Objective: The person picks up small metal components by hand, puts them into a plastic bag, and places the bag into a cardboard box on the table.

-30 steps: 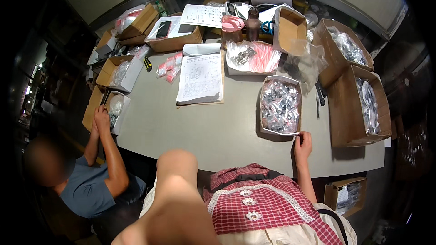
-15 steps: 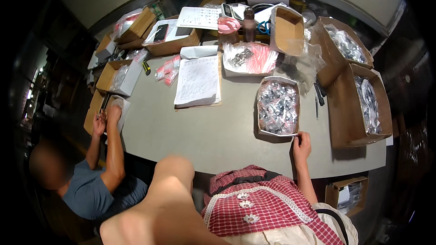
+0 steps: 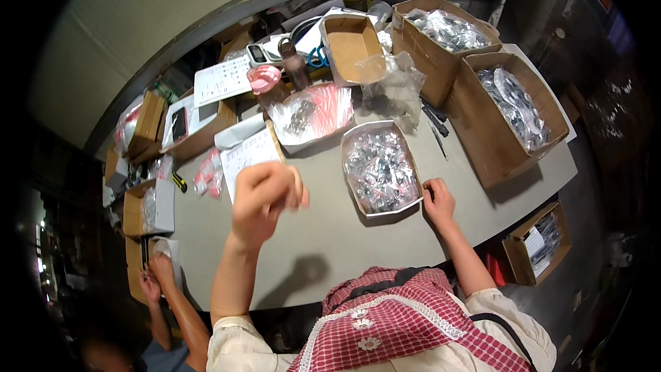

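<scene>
My left hand is raised above the table in front of the notepad, its fingers curled into a loose fist. Whatever it may hold is hidden. At the near right corner of a shallow white cardboard box, my right hand rests on the table with bent fingers gripping the box's edge. Many small clear plastic bags with dark and silvery parts fill this box. Partly behind my left hand lies a written notepad on a brown board.
A box of red-edged bags, a pink-lidded cup and a dark bottle stand beyond. Tall cartons of bagged parts line the right; a pen lies nearby. At left, a co-worker's hands reach into a box.
My left arm has swung up from near my body, bringing the hand over the table. The view has turned right, shifting the scene leftward. My right hand stays by the box corner.
</scene>
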